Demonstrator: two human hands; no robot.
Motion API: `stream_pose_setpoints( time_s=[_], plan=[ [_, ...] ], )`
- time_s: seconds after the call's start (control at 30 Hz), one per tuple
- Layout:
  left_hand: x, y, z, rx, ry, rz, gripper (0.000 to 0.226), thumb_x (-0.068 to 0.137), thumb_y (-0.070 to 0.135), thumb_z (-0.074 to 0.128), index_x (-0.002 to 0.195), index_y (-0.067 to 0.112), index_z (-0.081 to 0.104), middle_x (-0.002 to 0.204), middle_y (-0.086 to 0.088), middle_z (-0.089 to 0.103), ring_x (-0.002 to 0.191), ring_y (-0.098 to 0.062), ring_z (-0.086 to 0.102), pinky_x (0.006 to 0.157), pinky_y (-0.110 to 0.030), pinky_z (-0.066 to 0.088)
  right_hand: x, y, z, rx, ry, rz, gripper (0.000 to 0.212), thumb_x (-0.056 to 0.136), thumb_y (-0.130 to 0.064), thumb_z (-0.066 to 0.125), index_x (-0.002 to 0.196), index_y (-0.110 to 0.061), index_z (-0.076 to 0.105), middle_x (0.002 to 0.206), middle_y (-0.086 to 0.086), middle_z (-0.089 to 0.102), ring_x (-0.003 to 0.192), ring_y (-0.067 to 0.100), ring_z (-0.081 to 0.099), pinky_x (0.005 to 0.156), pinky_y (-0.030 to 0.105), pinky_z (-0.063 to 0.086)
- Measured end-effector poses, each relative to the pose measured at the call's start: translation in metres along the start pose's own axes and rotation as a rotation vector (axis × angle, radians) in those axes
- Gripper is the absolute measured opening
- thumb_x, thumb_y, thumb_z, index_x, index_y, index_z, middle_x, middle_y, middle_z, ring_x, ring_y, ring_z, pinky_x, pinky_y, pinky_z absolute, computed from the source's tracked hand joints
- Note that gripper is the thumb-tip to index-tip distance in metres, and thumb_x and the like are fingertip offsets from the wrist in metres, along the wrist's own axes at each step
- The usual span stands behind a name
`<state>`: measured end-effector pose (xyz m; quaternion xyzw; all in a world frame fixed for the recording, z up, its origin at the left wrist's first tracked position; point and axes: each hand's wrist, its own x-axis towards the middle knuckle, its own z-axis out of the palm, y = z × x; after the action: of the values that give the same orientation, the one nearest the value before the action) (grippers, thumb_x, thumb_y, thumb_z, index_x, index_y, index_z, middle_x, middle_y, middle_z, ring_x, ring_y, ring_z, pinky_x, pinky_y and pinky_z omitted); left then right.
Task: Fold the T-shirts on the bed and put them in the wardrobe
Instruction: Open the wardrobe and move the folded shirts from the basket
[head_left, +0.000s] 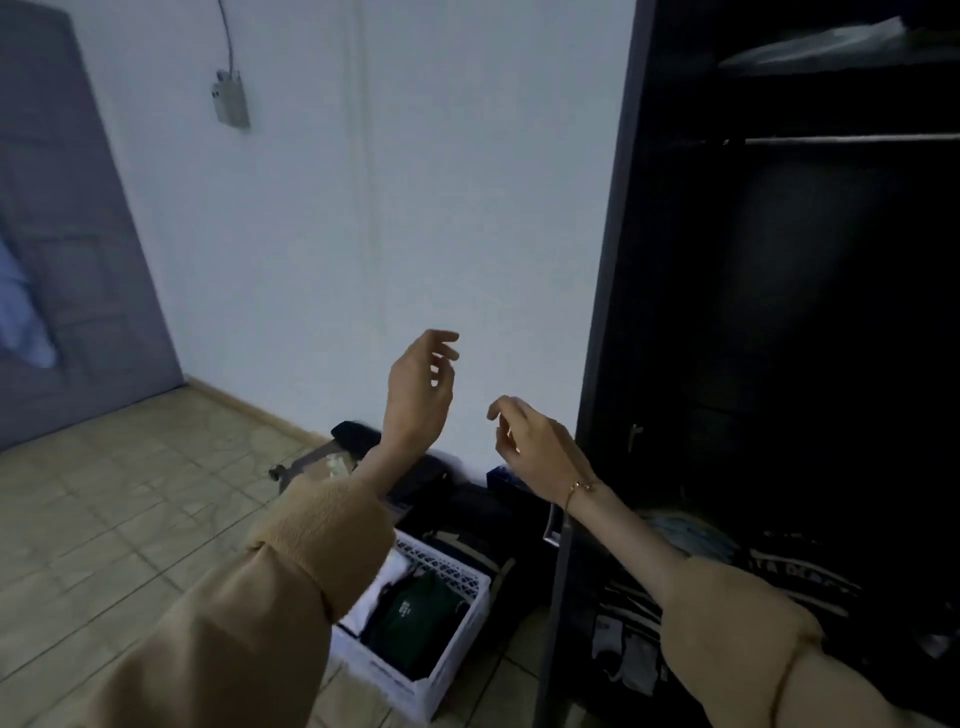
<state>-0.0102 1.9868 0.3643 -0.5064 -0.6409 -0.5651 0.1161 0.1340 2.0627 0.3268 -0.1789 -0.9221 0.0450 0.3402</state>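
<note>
Both hands are raised in front of the white wall, beside the dark open wardrobe (779, 312). My left hand (421, 387) is held up with its fingers loosely spread and nothing in it. My right hand (530, 441), with a thin bracelet at the wrist, is also empty, fingers apart, just left of the wardrobe's edge. Inside the wardrobe, low on a shelf, lie dark clothes with light printing (810, 577) and a pale blue piece (696, 535). The bed is out of view.
On the tiled floor below my arms stands a white plastic crate (457, 639) with a folded green garment (415, 618) in it. Dark bags and a blue box (501, 480) lie against the wall. A grey door (67, 234) is at the left; a hanging rail (852, 139) crosses the wardrobe.
</note>
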Motion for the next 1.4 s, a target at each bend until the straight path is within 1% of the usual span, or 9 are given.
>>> stream_pose_setpoints(
  time_s=[0.17,0.33,0.5,0.77,0.9,1.13,1.2,1.27,1.4],
  plan=[
    [-0.053,-0.074,-0.032,0.076,-0.009,-0.287,0.029,0.088,-0.003,0.046,0.106,0.015,0.059,0.088,0.003,0.066,0.080,-0.013,0.062,0.073,-0.034,0.052,-0.008,-0.020,0.057,0.076,-0.200,0.076,0.016,0.090,-0.007,0.044,0.103,-0.012,0.052,0.097,0.001,0.058,0.069,0.016,0.047,0.062,0.029,0.038],
    [-0.081,-0.117,-0.036,0.043,-0.005,-0.478,0.028,0.088,-0.007,0.046,0.107,0.008,0.059,0.085,0.003,0.062,0.078,-0.007,0.058,0.066,-0.015,0.045,-0.002,-0.022,0.120,0.147,-0.372,0.178,0.015,0.085,-0.005,0.047,0.097,-0.012,0.053,0.088,-0.001,0.057,0.077,0.024,0.058,0.068,0.040,0.050],
    [-0.093,-0.168,-0.020,0.050,-0.031,-0.647,0.022,0.089,-0.005,0.047,0.105,0.006,0.058,0.085,0.002,0.060,0.076,-0.010,0.055,0.061,-0.005,0.040,0.018,-0.004,0.185,0.184,-0.480,0.352,0.016,0.086,-0.009,0.047,0.098,-0.014,0.054,0.091,-0.003,0.056,0.083,0.023,0.059,0.071,0.035,0.048],
    [-0.104,-0.273,0.018,0.035,-0.060,-0.931,0.024,0.097,0.007,0.044,0.120,0.003,0.051,0.098,-0.004,0.057,0.079,-0.014,0.052,0.064,-0.026,0.039,0.050,0.044,0.296,0.196,-0.715,0.469,0.032,0.092,-0.018,0.048,0.123,-0.016,0.046,0.108,0.007,0.058,0.091,0.025,0.057,0.074,0.035,0.046],
    [-0.128,-0.328,0.044,0.017,-0.048,-1.108,0.020,0.097,0.005,0.041,0.114,0.004,0.050,0.089,-0.006,0.055,0.064,-0.007,0.043,0.054,-0.022,0.034,0.046,0.067,0.351,0.219,-0.805,0.496,0.038,0.094,-0.021,0.049,0.131,-0.014,0.043,0.119,0.011,0.054,0.098,0.027,0.057,0.084,0.040,0.049],
    [-0.188,-0.448,0.110,-0.036,-0.080,-1.348,0.037,0.097,0.005,0.039,0.134,0.000,0.037,0.076,0.005,0.040,0.062,-0.004,0.037,0.049,-0.015,0.031,0.023,0.129,0.485,0.232,-0.978,0.525,0.044,0.098,-0.028,0.046,0.139,-0.018,0.036,0.135,0.018,0.046,0.120,0.032,0.049,0.098,0.039,0.041],
    [-0.219,-0.488,0.141,-0.081,-0.080,-1.435,0.041,0.097,0.008,0.041,0.137,0.002,0.034,0.089,-0.003,0.051,0.071,-0.011,0.047,0.055,-0.023,0.037,0.011,0.148,0.533,0.226,-0.991,0.519,0.045,0.098,-0.029,0.046,0.141,-0.018,0.035,0.138,0.018,0.045,0.123,0.032,0.047,0.099,0.037,0.039],
    [-0.238,-0.516,0.163,-0.090,-0.060,-1.503,0.044,0.096,0.011,0.042,0.138,0.003,0.031,0.121,-0.015,0.052,0.101,-0.025,0.053,0.079,-0.030,0.045,0.003,0.164,0.569,0.238,-0.984,0.516,0.047,0.098,-0.029,0.045,0.142,-0.019,0.033,0.141,0.016,0.042,0.123,0.031,0.048,0.097,0.034,0.039],
    [-0.284,-0.571,0.216,-0.019,0.015,-1.648,0.056,0.095,0.013,0.046,0.145,0.004,0.022,0.149,-0.019,0.026,0.137,-0.033,0.026,0.108,-0.037,0.025,-0.030,0.197,0.653,0.235,-0.982,0.518,0.054,0.098,-0.028,0.046,0.147,-0.018,0.026,0.148,0.012,0.035,0.128,0.030,0.042,0.102,0.037,0.037]
  ],
)
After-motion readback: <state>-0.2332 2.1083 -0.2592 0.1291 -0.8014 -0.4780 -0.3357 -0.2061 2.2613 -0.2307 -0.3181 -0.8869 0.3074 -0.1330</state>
